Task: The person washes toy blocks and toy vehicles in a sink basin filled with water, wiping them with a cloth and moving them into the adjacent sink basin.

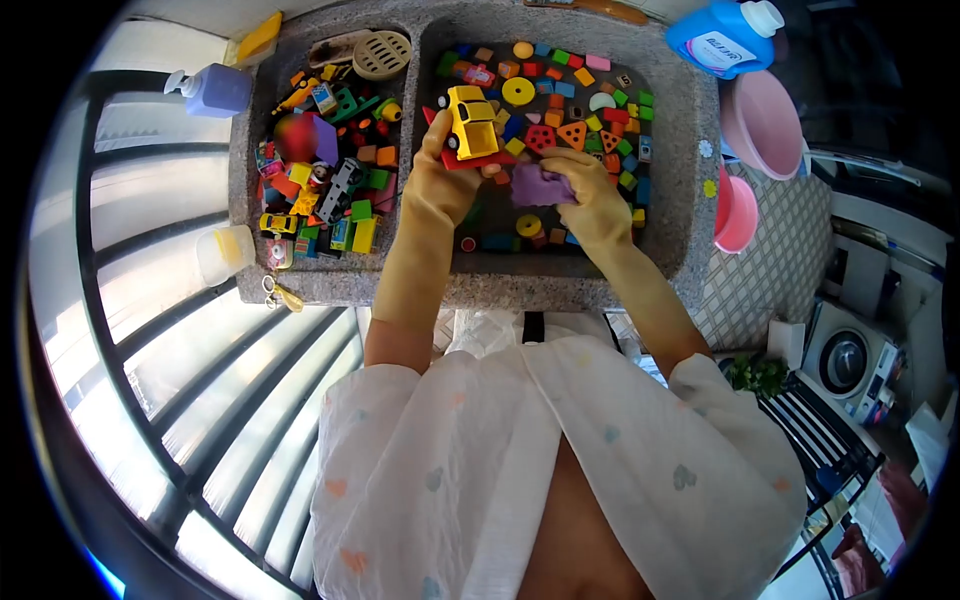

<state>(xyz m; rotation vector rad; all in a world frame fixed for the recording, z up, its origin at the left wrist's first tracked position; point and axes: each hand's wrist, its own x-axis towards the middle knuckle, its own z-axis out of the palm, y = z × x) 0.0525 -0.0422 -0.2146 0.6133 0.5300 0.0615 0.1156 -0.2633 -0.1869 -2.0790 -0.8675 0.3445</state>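
Observation:
A yellow toy truck [472, 125] with red parts showing beneath it is gripped by my left hand [438, 185], above the right basin of a stone sink [525, 292]. My right hand [597, 205] is closed on a crumpled purple cloth [541, 187], just to the right of the truck and apart from it. Under both hands, the basin is strewn with colourful toy blocks, among them a yellow ring [518, 91] and an orange triangle with holes [573, 135]. The fingertips of my left hand are partly hidden behind the truck.
Toys fill the left basin, including a grey toy vehicle [342, 190] and a beige slotted oval piece [381, 55]. A purple pump bottle [215, 90] and a plastic cup [225, 254] flank it. At the right stand a blue detergent bottle [725, 40] and a pink basin [762, 125].

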